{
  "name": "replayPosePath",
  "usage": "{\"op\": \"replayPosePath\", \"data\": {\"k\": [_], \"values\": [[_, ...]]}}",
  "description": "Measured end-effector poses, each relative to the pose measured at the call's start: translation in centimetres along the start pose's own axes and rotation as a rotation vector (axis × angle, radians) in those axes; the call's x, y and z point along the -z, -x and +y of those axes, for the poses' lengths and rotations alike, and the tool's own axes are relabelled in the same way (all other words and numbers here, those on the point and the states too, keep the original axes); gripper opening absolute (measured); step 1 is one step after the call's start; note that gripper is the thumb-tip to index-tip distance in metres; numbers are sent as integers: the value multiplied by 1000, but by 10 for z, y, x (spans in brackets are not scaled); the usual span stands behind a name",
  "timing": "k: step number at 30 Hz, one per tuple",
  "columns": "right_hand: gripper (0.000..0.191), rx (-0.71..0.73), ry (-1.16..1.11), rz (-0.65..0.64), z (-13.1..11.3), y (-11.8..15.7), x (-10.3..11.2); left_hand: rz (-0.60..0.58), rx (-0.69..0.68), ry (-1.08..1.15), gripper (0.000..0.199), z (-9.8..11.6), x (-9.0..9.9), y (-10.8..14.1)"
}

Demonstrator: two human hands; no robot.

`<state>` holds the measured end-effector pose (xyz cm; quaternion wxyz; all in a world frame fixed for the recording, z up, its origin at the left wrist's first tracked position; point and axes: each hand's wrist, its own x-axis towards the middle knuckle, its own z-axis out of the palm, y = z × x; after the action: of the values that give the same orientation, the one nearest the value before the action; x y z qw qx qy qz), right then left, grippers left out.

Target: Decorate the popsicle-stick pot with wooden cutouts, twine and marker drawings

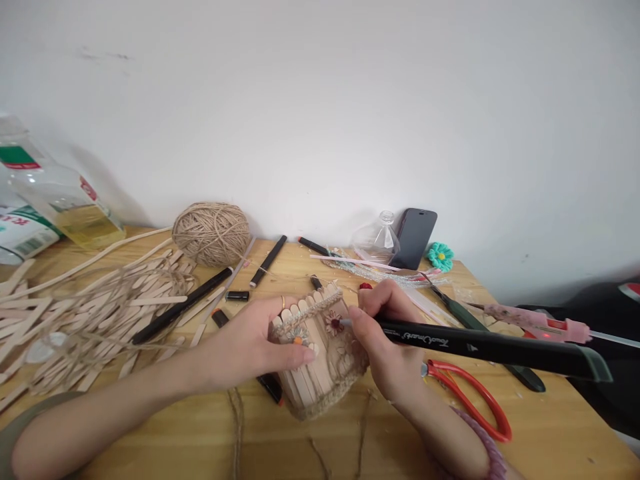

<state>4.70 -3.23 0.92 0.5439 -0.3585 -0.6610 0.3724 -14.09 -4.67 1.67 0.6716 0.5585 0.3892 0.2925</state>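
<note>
My left hand (255,340) grips a small holder made of wooden craft sticks (313,373) by its left side, thumb across the front. Braided twine runs round the holder's top and bottom edges, and drawn or stuck-on flowers decorate its face. Pinched in my right hand (387,340) is a black marker (475,347), its tip at the dark red flower (335,323) on the holder. The holder is tilted, held just over the table.
Loose craft sticks (120,307) and a twine ball (211,233) lie left. Several markers, such as one black marker (269,261), lie around. Red-handled scissors (470,397), a pink glue gun (540,323), a phone (414,238) and a glass bottle (387,240) are right; an oil bottle (75,200) stands left.
</note>
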Motion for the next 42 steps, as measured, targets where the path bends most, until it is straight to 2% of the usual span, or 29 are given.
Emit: {"op": "replayPosePath", "data": {"k": [8,14,18,23,27,32,36,42], "values": [[26,28,-21,52,1,1,-1,4,20,19,26,-1,0,0],[26,-8,30,14,0,1,-1,22,28,-4,29,0,0,0],[26,29,-12,51,1,2,-1,20,28,-17,28,0,0,0],[26,3,45,22,1,2,-1,27,19,-27,27,1,1,0],[26,46,42,54,0,2,-2,16,28,-5,29,0,0,-1],[26,34,78,-33,-1,3,-1,22,21,-10,29,1,-2,-1],[26,57,17,-20,-1,2,0,4,6,8,28,2,-2,-1],[25,46,47,-55,-2,2,0,-7,4,22,25,1,-2,1]]}}
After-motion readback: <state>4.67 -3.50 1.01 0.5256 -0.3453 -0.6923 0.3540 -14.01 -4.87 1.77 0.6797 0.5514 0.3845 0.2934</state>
